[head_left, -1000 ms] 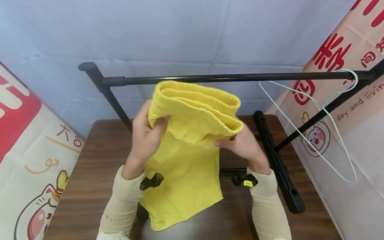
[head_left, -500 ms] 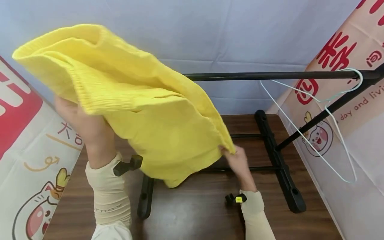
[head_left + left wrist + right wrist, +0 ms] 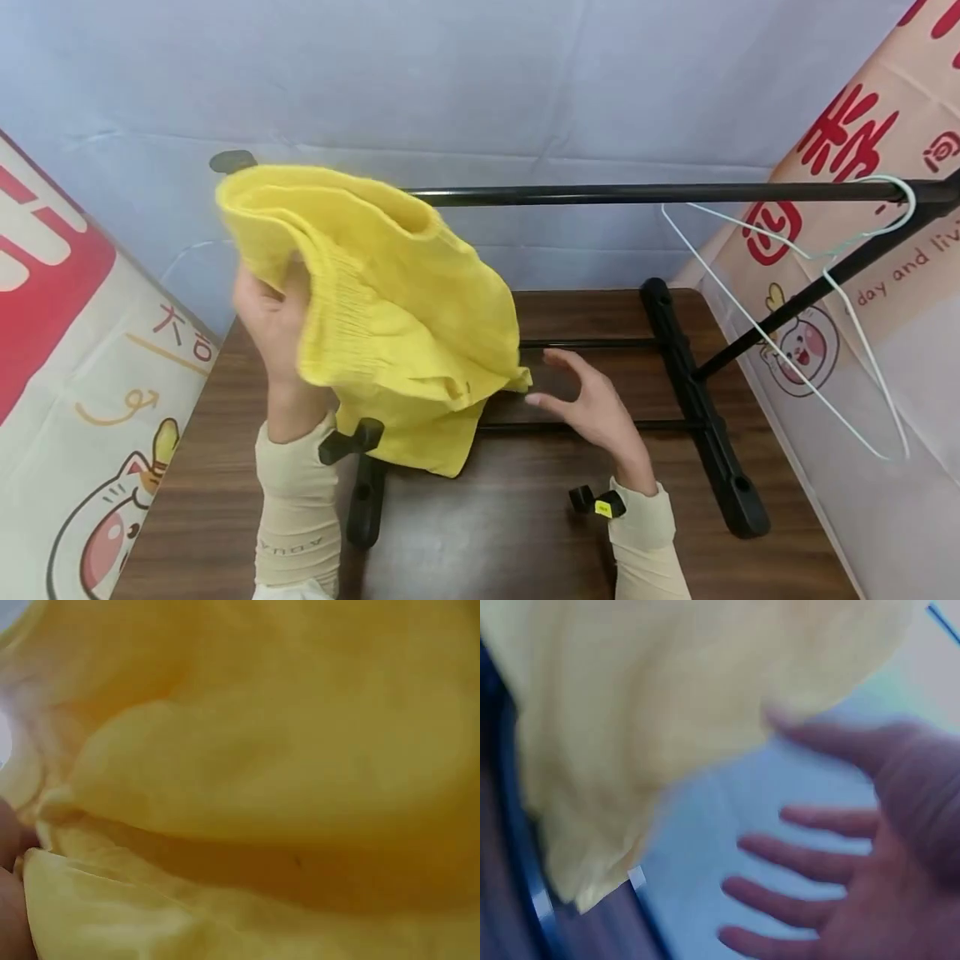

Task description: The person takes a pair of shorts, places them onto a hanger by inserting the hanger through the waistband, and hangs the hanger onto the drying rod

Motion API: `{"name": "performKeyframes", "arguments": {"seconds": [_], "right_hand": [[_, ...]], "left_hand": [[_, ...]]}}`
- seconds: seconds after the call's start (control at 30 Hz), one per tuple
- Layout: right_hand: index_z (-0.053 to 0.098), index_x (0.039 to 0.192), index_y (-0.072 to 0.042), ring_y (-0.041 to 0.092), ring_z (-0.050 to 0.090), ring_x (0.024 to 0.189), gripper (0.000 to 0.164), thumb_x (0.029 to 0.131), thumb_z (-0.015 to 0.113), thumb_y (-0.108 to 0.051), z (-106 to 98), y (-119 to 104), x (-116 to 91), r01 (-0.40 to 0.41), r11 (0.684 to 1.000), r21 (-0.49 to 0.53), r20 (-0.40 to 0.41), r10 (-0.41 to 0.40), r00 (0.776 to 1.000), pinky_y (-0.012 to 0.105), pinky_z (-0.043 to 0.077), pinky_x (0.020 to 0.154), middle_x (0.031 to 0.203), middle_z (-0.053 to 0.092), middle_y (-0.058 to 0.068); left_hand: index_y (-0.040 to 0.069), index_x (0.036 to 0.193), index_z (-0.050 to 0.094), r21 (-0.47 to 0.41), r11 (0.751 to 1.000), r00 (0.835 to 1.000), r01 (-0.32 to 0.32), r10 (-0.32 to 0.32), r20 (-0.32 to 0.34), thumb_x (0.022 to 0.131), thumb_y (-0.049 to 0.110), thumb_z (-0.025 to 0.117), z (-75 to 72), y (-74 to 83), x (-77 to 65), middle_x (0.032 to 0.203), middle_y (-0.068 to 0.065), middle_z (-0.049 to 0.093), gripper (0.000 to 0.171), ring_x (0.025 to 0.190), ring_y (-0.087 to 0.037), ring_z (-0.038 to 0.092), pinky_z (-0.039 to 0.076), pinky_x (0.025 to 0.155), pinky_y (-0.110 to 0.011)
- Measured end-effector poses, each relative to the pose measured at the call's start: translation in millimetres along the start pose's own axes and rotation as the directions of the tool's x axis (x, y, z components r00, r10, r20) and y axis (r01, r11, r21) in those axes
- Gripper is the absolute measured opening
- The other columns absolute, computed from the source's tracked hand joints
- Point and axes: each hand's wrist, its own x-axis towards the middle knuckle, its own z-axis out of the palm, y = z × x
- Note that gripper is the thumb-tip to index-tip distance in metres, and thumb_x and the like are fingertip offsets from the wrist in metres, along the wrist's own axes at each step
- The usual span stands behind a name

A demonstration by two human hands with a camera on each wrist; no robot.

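Yellow elastic-waist pants [image 3: 405,308] hang in folds in front of the rack, with the gathered waistband at the upper left; whether the legs are long or short I cannot tell. My left hand [image 3: 281,325] grips the waistband, its fingers partly hidden by cloth. In the left wrist view, yellow cloth [image 3: 262,765] fills nearly everything, with fingertips at the left edge. My right hand [image 3: 592,404] is apart from the pants, to their right, thumb and fingers spread. The right wrist view shows that hand [image 3: 855,855] with fingers extended near the blurred cloth [image 3: 660,697].
A black rack's bar [image 3: 600,194] crosses behind the pants. Its right foot [image 3: 705,408] and left foot [image 3: 366,504] stand on the brown wooden table [image 3: 480,542]. A pale hanger [image 3: 832,267] hangs at the bar's right end. Printed cloths flank both sides.
Both hands held the pants by the opening; the left then swung them up and left while the right held the lower edge. Now the right has let go and the pants are back lower, nearer the middle.
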Motion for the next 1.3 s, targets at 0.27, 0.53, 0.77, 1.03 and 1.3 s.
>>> {"name": "performKeyframes", "arguments": {"seconds": [0.27, 0.53, 0.77, 1.03, 1.3], "right_hand": [[0.032, 0.153, -0.011, 0.030, 0.044, 0.138, 0.109, 0.062, 0.093, -0.011, -23, -70, -8, 0.403, 0.870, 0.285, -0.202, -0.357, 0.912, 0.032, 0.038, 0.114, 0.149, 0.046, 0.015], [0.025, 0.148, 0.012, 0.022, 0.048, 0.135, 0.110, 0.067, 0.091, -0.020, -30, -106, -3, 0.594, 0.706, 0.385, -0.309, -0.508, 0.804, 0.028, 0.039, 0.113, 0.143, 0.042, 0.035], [0.060, 0.130, -0.008, 0.011, 0.068, 0.091, 0.063, 0.073, 0.080, 0.010, -18, -98, 10, 0.483, 0.817, 0.313, -0.349, -0.374, 0.859, 0.023, 0.057, 0.073, 0.111, 0.069, 0.008], [0.073, 0.108, -0.008, 0.008, 0.072, 0.068, 0.022, 0.086, 0.074, -0.007, -13, -92, 22, 0.455, 0.858, 0.238, -0.484, -0.301, 0.822, 0.025, 0.057, 0.057, 0.085, 0.074, 0.015], [0.072, 0.108, -0.003, 0.005, 0.071, 0.070, 0.022, 0.087, 0.074, -0.010, -19, -93, 27, 0.387, 0.890, 0.241, -0.539, -0.209, 0.816, 0.023, 0.058, 0.059, 0.088, 0.073, 0.019]], "left_hand": [[-0.002, 0.114, 0.065, 0.183, 0.982, 0.960, 0.042, -0.090, 0.264, 0.093, -0.002, 0.059, 2.7, -27.5, -33.1, 0.097, -0.002, 0.067, 0.022, 0.088, -0.016, 0.062, 0.054, 0.080, -0.028], [-0.001, 0.117, 0.062, 0.167, 0.971, 0.857, 0.171, -0.231, 0.461, 0.097, 0.005, 0.059, 9.2, -42.4, -59.1, 0.101, -0.001, 0.063, 0.021, 0.088, -0.015, 0.060, 0.054, 0.075, -0.027], [0.003, 0.120, 0.061, 0.201, 0.958, 0.772, 0.204, -0.284, 0.568, 0.097, 0.011, 0.060, 15.0, -51.0, -71.4, 0.105, -0.002, 0.062, 0.025, 0.086, -0.015, 0.058, 0.052, 0.074, -0.026], [0.013, 0.127, 0.059, 0.388, 0.922, 0.892, -0.001, -0.174, 0.417, 0.093, 0.015, 0.067, 21.5, -43.0, -85.3, 0.115, -0.003, 0.065, 0.034, 0.097, -0.015, 0.061, 0.050, 0.080, -0.025], [-0.011, 0.104, 0.062, 0.306, 0.842, 0.862, -0.444, 0.308, 0.402, 0.091, 0.011, 0.067, 28.9, -21.7, -117.9, 0.089, -0.018, 0.064, 0.026, 0.080, -0.024, 0.060, 0.051, 0.072, -0.026]]}}
